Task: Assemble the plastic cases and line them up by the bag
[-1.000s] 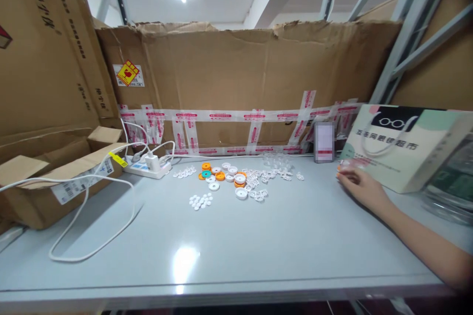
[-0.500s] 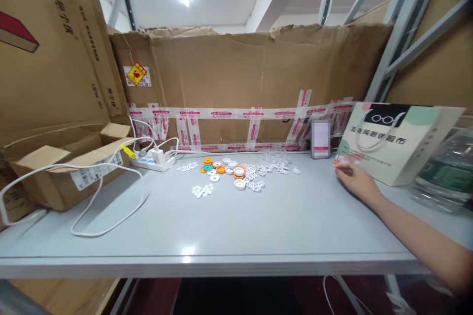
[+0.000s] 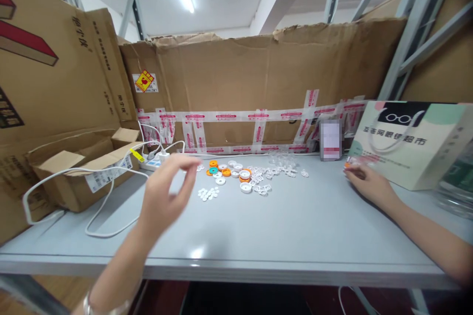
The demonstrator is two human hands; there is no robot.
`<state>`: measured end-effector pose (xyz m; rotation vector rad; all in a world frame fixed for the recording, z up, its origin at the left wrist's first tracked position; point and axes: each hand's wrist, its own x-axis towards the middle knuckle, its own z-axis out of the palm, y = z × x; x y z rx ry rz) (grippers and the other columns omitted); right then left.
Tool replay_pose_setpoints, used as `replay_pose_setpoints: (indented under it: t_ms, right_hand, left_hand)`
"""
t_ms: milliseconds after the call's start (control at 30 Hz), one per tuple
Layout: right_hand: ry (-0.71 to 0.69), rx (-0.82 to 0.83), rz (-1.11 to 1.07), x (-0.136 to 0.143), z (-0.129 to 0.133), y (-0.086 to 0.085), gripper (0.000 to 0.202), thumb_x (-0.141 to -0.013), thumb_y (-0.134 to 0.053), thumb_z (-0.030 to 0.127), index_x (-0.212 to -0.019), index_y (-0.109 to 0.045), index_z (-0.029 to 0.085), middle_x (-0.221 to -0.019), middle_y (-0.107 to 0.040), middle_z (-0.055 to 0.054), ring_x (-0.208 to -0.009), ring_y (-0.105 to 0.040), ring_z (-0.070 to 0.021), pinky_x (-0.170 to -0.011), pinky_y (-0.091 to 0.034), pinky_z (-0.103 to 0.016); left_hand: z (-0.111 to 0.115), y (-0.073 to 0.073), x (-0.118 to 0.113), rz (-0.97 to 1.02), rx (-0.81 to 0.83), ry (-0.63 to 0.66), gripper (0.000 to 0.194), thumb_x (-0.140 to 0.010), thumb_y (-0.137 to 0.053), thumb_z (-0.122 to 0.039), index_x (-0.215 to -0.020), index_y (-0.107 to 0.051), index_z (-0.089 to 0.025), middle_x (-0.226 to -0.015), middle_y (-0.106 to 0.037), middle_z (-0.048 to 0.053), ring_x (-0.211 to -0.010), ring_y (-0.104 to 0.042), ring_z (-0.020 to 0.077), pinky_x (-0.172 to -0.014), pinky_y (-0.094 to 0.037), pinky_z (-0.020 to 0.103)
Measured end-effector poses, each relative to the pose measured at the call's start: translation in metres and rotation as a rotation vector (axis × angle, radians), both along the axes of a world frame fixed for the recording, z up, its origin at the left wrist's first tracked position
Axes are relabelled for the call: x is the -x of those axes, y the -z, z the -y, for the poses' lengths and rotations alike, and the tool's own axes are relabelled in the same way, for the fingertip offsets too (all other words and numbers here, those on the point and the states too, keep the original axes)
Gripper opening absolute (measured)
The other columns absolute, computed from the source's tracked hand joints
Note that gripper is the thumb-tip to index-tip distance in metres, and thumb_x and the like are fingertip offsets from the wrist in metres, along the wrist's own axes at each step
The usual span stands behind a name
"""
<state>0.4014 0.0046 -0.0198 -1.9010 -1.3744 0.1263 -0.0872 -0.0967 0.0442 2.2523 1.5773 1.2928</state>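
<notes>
My left hand [image 3: 168, 194] is raised over the left part of the table, thumb and fingers apart, holding nothing. Beyond its fingertips lie orange and white round parts [image 3: 226, 173], a teal one [image 3: 213, 171] and a group of small white discs [image 3: 209, 194]. Clear plastic pieces [image 3: 283, 160] and white openwork pieces [image 3: 262, 189] spread to their right. At the right, my right hand [image 3: 364, 179] has its fingers closed by the paper bag, around something small, clear and orange that I cannot make out.
A paper bag [image 3: 406, 152] and a large clear bottle [image 3: 458, 182] stand at the right. A phone [image 3: 331, 140] leans at the back. An open carton [image 3: 70, 189], a power strip [image 3: 152, 163] and white cables [image 3: 107, 232] occupy the left. Cardboard [image 3: 229, 74] walls the rear.
My left hand has come into view from the lower left. The whole view has shifted slightly, and my right hand stays beside the paper bag.
</notes>
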Motion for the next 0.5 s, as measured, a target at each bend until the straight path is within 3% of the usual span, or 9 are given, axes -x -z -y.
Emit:
replay_pose_setpoints:
  t_ms: [67, 133, 200, 233, 300, 400, 500]
  right_hand:
    - [-0.003, -0.009, -0.001, -0.001, 0.000, 0.001, 0.012, -0.074, -0.051, 0.026, -0.084, -0.054, 0.020, -0.099, -0.063, -0.011, -0.094, -0.058, -0.0235, -0.083, -0.038, -0.030]
    - [-0.001, -0.009, 0.002, -0.001, 0.000, 0.001, 0.012, -0.074, -0.052, 0.027, -0.084, -0.054, 0.020, -0.097, -0.063, -0.011, -0.092, -0.059, -0.0235, -0.082, -0.038, -0.030]
    - [0.000, -0.006, 0.007, -0.002, 0.000, 0.001, 0.013, -0.074, -0.053, 0.027, -0.084, -0.056, 0.020, -0.093, -0.064, -0.011, -0.089, -0.059, -0.0236, -0.080, -0.039, -0.030]
    - [0.000, -0.006, 0.010, -0.002, 0.000, 0.001, 0.013, -0.073, -0.053, 0.027, -0.084, -0.056, 0.020, -0.092, -0.065, -0.010, -0.088, -0.060, -0.0235, -0.080, -0.039, -0.030]
    - [0.006, -0.008, 0.014, -0.003, -0.002, 0.001, 0.012, -0.072, -0.055, 0.026, -0.082, -0.058, 0.020, -0.090, -0.065, -0.008, -0.086, -0.060, -0.0231, -0.079, -0.040, -0.030]
    - [0.026, -0.016, 0.015, -0.006, -0.008, 0.004, 0.010, -0.068, -0.058, 0.022, -0.077, -0.059, 0.020, -0.086, -0.067, -0.006, -0.084, -0.061, -0.0229, -0.077, -0.042, -0.030]
    - [0.031, -0.028, 0.010, -0.009, -0.012, 0.007, 0.009, -0.067, -0.059, 0.020, -0.076, -0.060, 0.020, -0.085, -0.067, -0.006, -0.083, -0.062, -0.0228, -0.076, -0.042, -0.031]
  left_hand:
    - [-0.043, -0.015, 0.014, -0.216, 0.083, -0.051, 0.023, -0.087, -0.045, -0.028, -0.102, -0.059, -0.018, -0.101, -0.064, 0.006, -0.092, -0.059, 0.0201, -0.077, -0.047, 0.027]
    - [-0.086, -0.020, 0.029, -0.424, 0.259, -0.115, 0.019, -0.085, -0.049, -0.023, -0.096, -0.061, -0.013, -0.095, -0.064, 0.007, -0.088, -0.060, 0.0204, -0.078, -0.047, 0.029]
    - [-0.120, -0.013, 0.041, -0.478, 0.329, -0.149, 0.018, -0.085, -0.052, -0.023, -0.092, -0.062, -0.009, -0.093, -0.063, 0.008, -0.088, -0.059, 0.0215, -0.080, -0.046, 0.034]
    - [-0.133, -0.005, 0.045, -0.494, 0.351, -0.168, 0.021, -0.088, -0.050, -0.025, -0.099, -0.059, -0.010, -0.100, -0.060, 0.008, -0.091, -0.058, 0.0205, -0.081, -0.047, 0.035]
    - [-0.150, 0.012, 0.048, -0.512, 0.393, -0.202, 0.027, -0.088, -0.050, -0.029, -0.111, -0.053, -0.015, -0.112, -0.055, 0.008, -0.095, -0.057, 0.0198, -0.080, -0.049, 0.039]
    - [-0.162, 0.035, 0.049, -0.511, 0.435, -0.253, 0.030, -0.088, -0.051, -0.029, -0.113, -0.051, -0.013, -0.112, -0.054, 0.009, -0.096, -0.057, 0.0208, -0.080, -0.049, 0.040]
    - [-0.165, 0.045, 0.051, -0.498, 0.444, -0.276, 0.030, -0.088, -0.051, -0.029, -0.113, -0.051, -0.013, -0.112, -0.055, 0.008, -0.095, -0.057, 0.0208, -0.080, -0.050, 0.040]
